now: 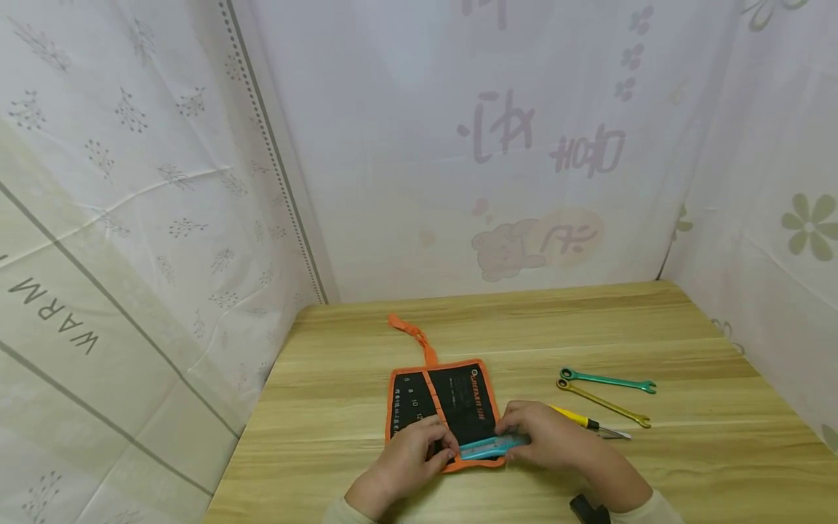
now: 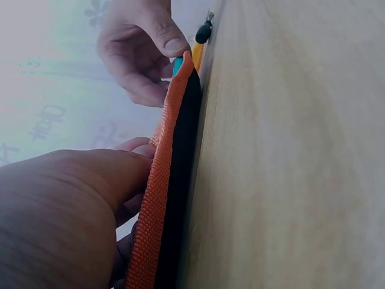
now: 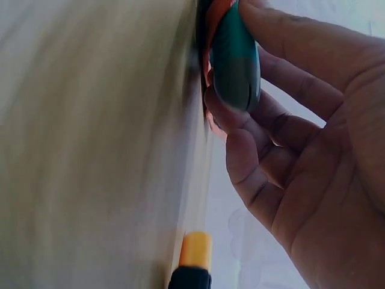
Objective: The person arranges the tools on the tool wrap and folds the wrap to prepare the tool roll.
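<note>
A black tool pouch (image 1: 466, 397) with orange trim and white printing lies spread on the wooden table. My left hand (image 1: 414, 453) is at its near side, pinching the orange-edged fabric between thumb and fingers; the left wrist view shows the orange trim (image 2: 157, 198) beside the thumb. In my right hand (image 1: 550, 437) is a teal utility knife (image 1: 484, 447), lying across the pouch's lower right part. Its grey rounded end (image 3: 236, 84) shows between thumb and fingers in the right wrist view. Whether its far end is inside a pocket, I cannot tell.
Right of the pouch lie a green wrench (image 1: 609, 380) and a yellow wrench (image 1: 605, 402). A yellow-handled screwdriver (image 1: 576, 415) is partly behind my right hand. Some black object (image 1: 589, 509) sits by the right forearm. An orange strap (image 1: 419, 336) extends from the pouch's far edge.
</note>
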The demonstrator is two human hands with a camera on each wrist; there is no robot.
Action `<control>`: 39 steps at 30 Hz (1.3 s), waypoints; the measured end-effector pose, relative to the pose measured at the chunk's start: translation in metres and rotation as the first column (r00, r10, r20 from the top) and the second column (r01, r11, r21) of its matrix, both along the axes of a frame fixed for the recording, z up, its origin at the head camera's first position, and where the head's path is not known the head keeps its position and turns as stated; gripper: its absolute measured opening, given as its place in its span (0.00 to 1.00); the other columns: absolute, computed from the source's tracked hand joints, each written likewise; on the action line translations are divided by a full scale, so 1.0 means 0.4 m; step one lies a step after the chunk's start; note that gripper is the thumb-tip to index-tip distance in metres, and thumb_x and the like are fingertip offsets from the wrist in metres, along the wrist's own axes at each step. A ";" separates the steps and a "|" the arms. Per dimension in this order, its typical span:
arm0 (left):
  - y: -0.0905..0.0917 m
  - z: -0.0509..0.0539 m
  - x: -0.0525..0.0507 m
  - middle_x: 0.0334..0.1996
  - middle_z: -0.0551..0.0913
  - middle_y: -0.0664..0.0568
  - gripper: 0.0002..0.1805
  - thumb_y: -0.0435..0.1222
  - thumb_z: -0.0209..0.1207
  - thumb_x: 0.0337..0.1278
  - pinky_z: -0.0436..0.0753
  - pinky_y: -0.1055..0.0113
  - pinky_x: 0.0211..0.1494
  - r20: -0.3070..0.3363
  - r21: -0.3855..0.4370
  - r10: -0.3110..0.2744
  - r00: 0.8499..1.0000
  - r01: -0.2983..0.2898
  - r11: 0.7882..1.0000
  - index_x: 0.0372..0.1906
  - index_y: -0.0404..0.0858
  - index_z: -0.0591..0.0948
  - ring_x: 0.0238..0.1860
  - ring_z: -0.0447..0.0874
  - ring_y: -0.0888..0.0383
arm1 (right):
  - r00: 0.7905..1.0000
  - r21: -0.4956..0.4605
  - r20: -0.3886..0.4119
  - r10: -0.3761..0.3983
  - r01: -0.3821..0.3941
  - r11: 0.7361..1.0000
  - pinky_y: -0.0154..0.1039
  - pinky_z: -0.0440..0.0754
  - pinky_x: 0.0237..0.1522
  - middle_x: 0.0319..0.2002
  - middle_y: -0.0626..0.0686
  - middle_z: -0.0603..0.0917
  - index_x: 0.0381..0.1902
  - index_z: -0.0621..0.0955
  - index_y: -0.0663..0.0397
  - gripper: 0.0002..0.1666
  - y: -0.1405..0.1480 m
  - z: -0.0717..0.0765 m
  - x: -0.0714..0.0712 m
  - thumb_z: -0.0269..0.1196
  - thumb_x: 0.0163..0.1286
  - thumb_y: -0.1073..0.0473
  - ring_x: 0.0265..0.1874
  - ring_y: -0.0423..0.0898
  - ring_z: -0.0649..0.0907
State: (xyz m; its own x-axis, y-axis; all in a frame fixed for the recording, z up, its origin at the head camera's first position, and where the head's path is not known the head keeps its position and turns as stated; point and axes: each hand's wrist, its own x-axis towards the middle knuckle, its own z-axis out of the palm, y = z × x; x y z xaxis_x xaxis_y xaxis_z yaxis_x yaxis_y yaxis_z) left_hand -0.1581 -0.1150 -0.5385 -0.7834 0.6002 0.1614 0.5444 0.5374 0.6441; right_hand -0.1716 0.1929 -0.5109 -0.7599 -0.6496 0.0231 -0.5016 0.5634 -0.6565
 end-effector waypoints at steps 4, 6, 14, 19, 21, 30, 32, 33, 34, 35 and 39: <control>-0.001 -0.001 0.000 0.40 0.78 0.73 0.08 0.39 0.67 0.71 0.77 0.74 0.37 0.005 0.001 0.000 1.000 0.000 1.000 0.39 0.59 0.85 0.32 0.73 0.73 | 1.000 0.004 0.012 -0.027 0.027 1.000 0.37 0.83 0.44 0.41 0.33 0.80 0.51 0.90 0.44 0.19 0.022 0.001 -0.001 0.79 0.62 0.52 0.41 0.34 0.81; -0.001 -0.001 0.000 0.40 0.78 0.73 0.08 0.39 0.67 0.71 0.77 0.74 0.36 0.008 0.002 -0.001 1.000 0.001 1.000 0.39 0.59 0.85 0.32 0.73 0.73 | 0.999 0.001 0.025 -0.037 0.037 0.999 0.37 0.83 0.44 0.41 0.35 0.80 0.51 0.89 0.45 0.19 0.034 0.002 -0.001 0.79 0.62 0.52 0.40 0.35 0.81; -0.001 -0.003 -0.001 0.40 0.77 0.72 0.08 0.39 0.67 0.72 0.77 0.75 0.36 0.001 0.000 -0.004 1.000 0.004 1.000 0.40 0.60 0.85 0.32 0.73 0.74 | 0.996 -0.036 0.076 -0.042 0.045 0.998 0.35 0.83 0.37 0.38 0.39 0.80 0.46 0.89 0.43 0.14 0.065 0.000 -0.007 0.79 0.63 0.56 0.35 0.36 0.80; -0.003 -0.007 -0.003 0.40 0.77 0.73 0.07 0.40 0.66 0.72 0.77 0.75 0.36 -0.025 0.003 -0.014 1.000 0.014 1.000 0.40 0.60 0.84 0.32 0.73 0.74 | 0.995 -0.052 0.088 -0.041 0.046 0.998 0.34 0.82 0.35 0.36 0.39 0.81 0.43 0.89 0.41 0.12 0.063 0.001 -0.008 0.79 0.63 0.57 0.32 0.35 0.80; -0.004 -0.007 -0.003 0.39 0.77 0.73 0.07 0.41 0.66 0.72 0.77 0.75 0.35 -0.032 0.002 -0.016 0.999 0.016 1.000 0.40 0.60 0.84 0.32 0.72 0.74 | 0.995 -0.053 0.088 -0.042 0.047 0.997 0.34 0.82 0.35 0.35 0.39 0.81 0.43 0.89 0.41 0.11 0.061 0.003 -0.008 0.79 0.63 0.57 0.32 0.35 0.80; -0.004 -0.005 0.000 0.39 0.76 0.72 0.07 0.41 0.66 0.72 0.76 0.75 0.35 -0.038 -0.007 -0.006 0.999 0.006 1.000 0.40 0.60 0.85 0.31 0.71 0.74 | 0.997 -0.069 0.071 -0.032 0.037 0.997 0.34 0.83 0.35 0.36 0.37 0.81 0.44 0.89 0.41 0.10 0.056 -0.008 -0.010 0.76 0.66 0.58 0.33 0.34 0.80; -0.004 -0.003 0.000 0.39 0.76 0.72 0.07 0.41 0.66 0.72 0.76 0.75 0.35 -0.036 -0.007 0.000 0.999 0.000 1.000 0.40 0.60 0.85 0.31 0.71 0.73 | 0.998 -0.073 0.063 -0.032 0.036 0.997 0.34 0.83 0.35 0.36 0.37 0.81 0.44 0.90 0.41 0.09 0.051 -0.010 -0.010 0.76 0.67 0.58 0.32 0.34 0.80; -0.003 -0.003 0.001 0.39 0.76 0.72 0.07 0.41 0.66 0.72 0.76 0.75 0.35 -0.037 -0.007 0.002 0.999 -0.003 1.000 0.40 0.60 0.85 0.31 0.71 0.73 | 0.998 -0.075 0.058 -0.030 0.034 0.997 0.34 0.83 0.35 0.35 0.37 0.81 0.44 0.90 0.41 0.09 0.048 -0.010 -0.010 0.76 0.67 0.58 0.32 0.34 0.80; -0.003 -0.003 0.001 0.39 0.76 0.72 0.07 0.41 0.66 0.72 0.76 0.75 0.35 -0.040 -0.009 0.003 0.999 -0.004 1.000 0.40 0.60 0.85 0.32 0.71 0.73 | 0.998 -0.076 0.053 -0.029 0.033 0.997 0.34 0.83 0.35 0.35 0.37 0.81 0.44 0.90 0.41 0.09 0.045 -0.009 -0.009 0.75 0.67 0.58 0.32 0.34 0.80; -0.003 -0.003 0.001 0.39 0.76 0.73 0.06 0.41 0.66 0.72 0.76 0.75 0.36 -0.045 -0.011 0.004 0.999 -0.004 1.000 0.40 0.60 0.85 0.33 0.71 0.73 | 0.998 -0.075 0.047 -0.028 0.032 0.997 0.34 0.83 0.35 0.35 0.37 0.81 0.44 0.90 0.41 0.09 0.042 -0.010 -0.009 0.75 0.67 0.59 0.32 0.34 0.80; -0.004 -0.004 0.001 0.38 0.77 0.73 0.07 0.41 0.67 0.72 0.76 0.74 0.40 -0.075 -0.017 0.002 0.997 -0.003 1.000 0.40 0.61 0.85 0.37 0.72 0.72 | 0.999 -0.072 0.039 -0.019 0.022 0.997 0.33 0.83 0.35 0.35 0.37 0.81 0.44 0.90 0.39 0.09 0.029 -0.013 -0.007 0.76 0.67 0.57 0.32 0.33 0.80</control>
